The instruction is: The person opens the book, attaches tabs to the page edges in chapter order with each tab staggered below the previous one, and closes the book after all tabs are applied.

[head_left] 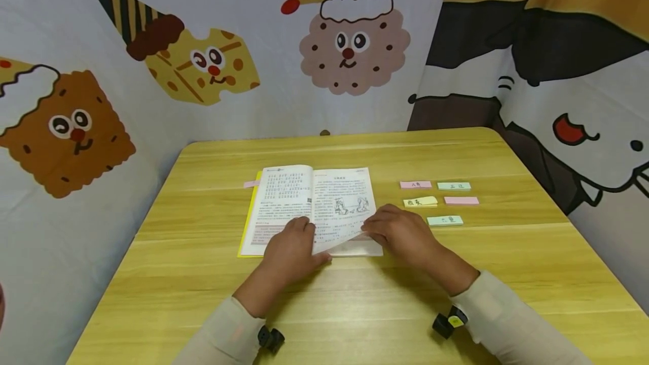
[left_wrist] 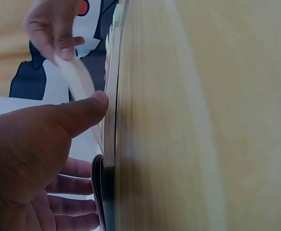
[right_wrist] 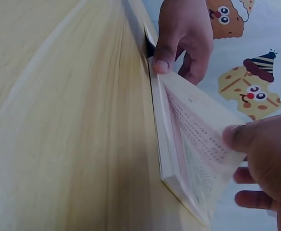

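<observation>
An open book (head_left: 286, 185) with a yellow cover edge lies on the table, printed text on both pages and a line drawing on the right one. My right hand (head_left: 403, 234) pinches the lower outer corner of a right-hand page (head_left: 338, 230), lifting it off the pages beneath. In the right wrist view the thumb (right_wrist: 234, 137) lies on that page. My left hand (head_left: 290, 246) rests over the lower left page near the spine, fingers extended. Its thumb (left_wrist: 94, 107) presses at the book's bottom edge in the left wrist view.
Right of the book lie several small paper slips: a pink slip (head_left: 416, 185) and a green slip (head_left: 453, 186), a yellow slip (head_left: 419, 202), another pink one (head_left: 461, 200) and another green one (head_left: 445, 221). A pink tab (head_left: 250, 184) sticks out at the book's left. Behind the table (head_left: 324, 308) hangs a cartoon-printed cloth (head_left: 284, 100).
</observation>
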`<action>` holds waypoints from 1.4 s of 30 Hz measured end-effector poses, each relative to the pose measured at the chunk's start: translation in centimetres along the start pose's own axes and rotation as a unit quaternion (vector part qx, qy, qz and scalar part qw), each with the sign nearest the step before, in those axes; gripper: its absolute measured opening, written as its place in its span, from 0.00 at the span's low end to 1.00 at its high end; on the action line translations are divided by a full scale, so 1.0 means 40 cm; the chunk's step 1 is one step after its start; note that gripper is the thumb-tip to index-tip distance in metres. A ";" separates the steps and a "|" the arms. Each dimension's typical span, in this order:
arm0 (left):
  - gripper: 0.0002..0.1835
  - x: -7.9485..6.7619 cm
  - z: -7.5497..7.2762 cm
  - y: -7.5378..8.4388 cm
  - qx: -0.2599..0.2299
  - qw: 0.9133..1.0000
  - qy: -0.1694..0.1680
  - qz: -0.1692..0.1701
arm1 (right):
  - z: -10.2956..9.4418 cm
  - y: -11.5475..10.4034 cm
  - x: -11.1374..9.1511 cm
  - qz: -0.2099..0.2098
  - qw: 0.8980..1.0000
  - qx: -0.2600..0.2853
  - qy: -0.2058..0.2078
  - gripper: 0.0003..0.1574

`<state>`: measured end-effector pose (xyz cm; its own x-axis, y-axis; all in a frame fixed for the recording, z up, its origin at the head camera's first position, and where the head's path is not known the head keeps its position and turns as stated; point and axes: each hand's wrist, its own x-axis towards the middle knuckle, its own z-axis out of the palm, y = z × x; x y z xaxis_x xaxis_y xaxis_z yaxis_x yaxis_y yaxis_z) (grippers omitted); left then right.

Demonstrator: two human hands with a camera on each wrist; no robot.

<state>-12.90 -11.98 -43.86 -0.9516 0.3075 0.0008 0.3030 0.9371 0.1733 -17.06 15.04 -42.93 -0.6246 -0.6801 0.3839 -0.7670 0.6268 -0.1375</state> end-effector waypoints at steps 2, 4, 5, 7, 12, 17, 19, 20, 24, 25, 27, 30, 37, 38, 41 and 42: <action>0.40 0.000 0.002 -0.001 0.003 1.000 0.004 0.003 | -0.001 -0.003 0.004 -0.013 1.000 0.001 0.021 0.11; 0.38 0.000 0.004 -0.002 0.007 1.000 0.010 0.007 | -0.002 -0.006 0.008 -0.026 0.999 0.001 0.042 0.12; 0.37 0.000 0.005 -0.002 0.009 1.000 0.014 0.008 | -0.002 -0.008 0.009 -0.032 0.998 0.001 0.052 0.13; 0.35 0.001 0.008 -0.002 0.012 1.000 0.020 0.010 | -0.003 -0.013 0.013 -0.045 0.996 -0.004 0.071 0.14; 0.31 0.001 0.012 -0.003 0.011 0.999 0.035 0.011 | -0.004 -0.020 0.020 -0.069 0.992 -0.015 0.101 0.17; 0.30 0.002 0.015 0.000 0.017 0.999 0.038 0.010 | -0.008 -0.022 0.018 -0.068 0.992 -0.009 0.106 0.15; 0.29 0.002 0.015 0.001 0.020 0.999 0.038 0.007 | -0.011 -0.023 0.016 -0.067 0.992 -0.006 0.110 0.14; 0.29 0.003 0.016 0.001 0.021 0.999 0.038 0.005 | -0.012 -0.023 0.015 -0.068 0.991 -0.005 0.112 0.14; 0.29 0.005 0.018 0.002 0.020 0.999 0.043 0.004 | -0.019 -0.023 0.016 -0.071 0.990 -0.004 0.123 0.13; 0.30 0.006 0.018 0.003 0.019 0.999 0.045 0.004 | -0.020 -0.023 0.016 -0.070 0.990 -0.004 0.125 0.13; 0.30 0.006 0.019 0.003 0.021 0.999 0.049 0.004 | -0.022 -0.021 0.016 -0.068 0.989 -0.005 0.129 0.15; 0.29 0.007 0.019 0.001 0.025 0.998 0.055 0.000 | -0.021 -0.018 0.016 -0.063 0.989 -0.005 0.133 0.19; 0.29 0.013 0.014 0.000 -0.015 0.998 0.057 -0.026 | -0.015 -0.017 0.013 -0.051 0.991 0.001 0.122 0.24; 0.30 0.014 0.015 -0.001 -0.022 0.997 0.061 -0.031 | -0.013 -0.017 0.012 -0.047 0.993 0.001 0.108 0.22; 0.32 0.016 0.018 -0.005 -0.043 0.995 0.078 -0.043 | -0.010 -0.017 0.009 -0.030 0.998 0.003 0.049 0.18; 0.33 0.017 0.019 -0.006 -0.051 0.994 0.087 -0.048 | -0.008 -0.017 0.008 -0.023 0.999 0.002 0.025 0.17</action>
<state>-13.56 -11.87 -44.66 -0.9734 0.1753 0.1476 0.2111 0.9363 0.2807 -16.69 14.53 -42.43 -0.5807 -0.6887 0.4342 -0.7955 0.5933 -0.1229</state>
